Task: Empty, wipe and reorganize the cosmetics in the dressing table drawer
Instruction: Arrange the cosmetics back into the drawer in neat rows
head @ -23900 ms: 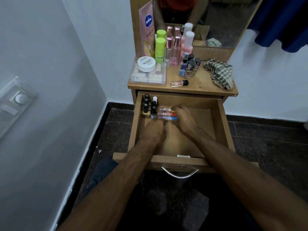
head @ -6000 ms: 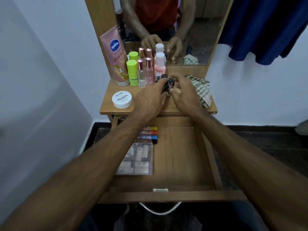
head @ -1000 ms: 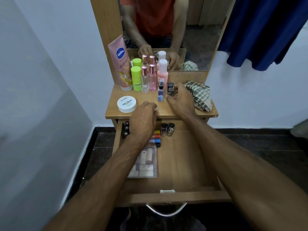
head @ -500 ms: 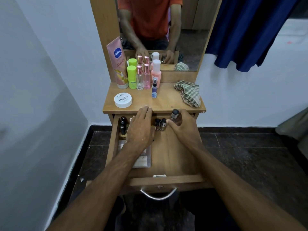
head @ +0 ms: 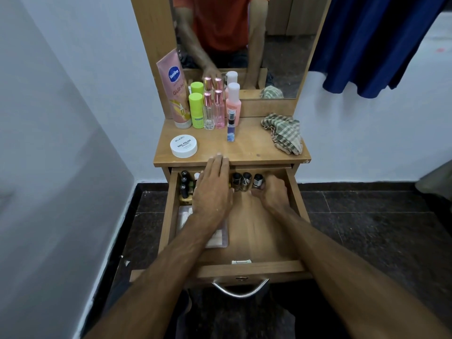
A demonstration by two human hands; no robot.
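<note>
The right hand (head: 271, 195) curls round the base of a small dark-capped bottle (head: 257, 181), its grip closed on it as the bottle stands at the back of the open drawer (head: 256, 237). Half a second ago this bottle was held above the drawer's rear edge; now it is down in line, just beside two like bottles (head: 241, 181) on the side toward the left hand. The left hand (head: 214, 192) lies flat with straight fingers, its grip released, fingertips over the front edge of the desk (head: 247, 149), covering the lip-balm row. Beyond it, in the far corner, dark bottles (head: 184, 183) stand in a file; nearer the person lies the clear case (head: 216, 237). Up on the desk remain a spray bottle (head: 231, 128), a white jar (head: 184, 146), taller bottles (head: 212, 110) and the checked cloth (head: 283, 135). Refilling seems well along, with these desk items probably still to come down.
</note>
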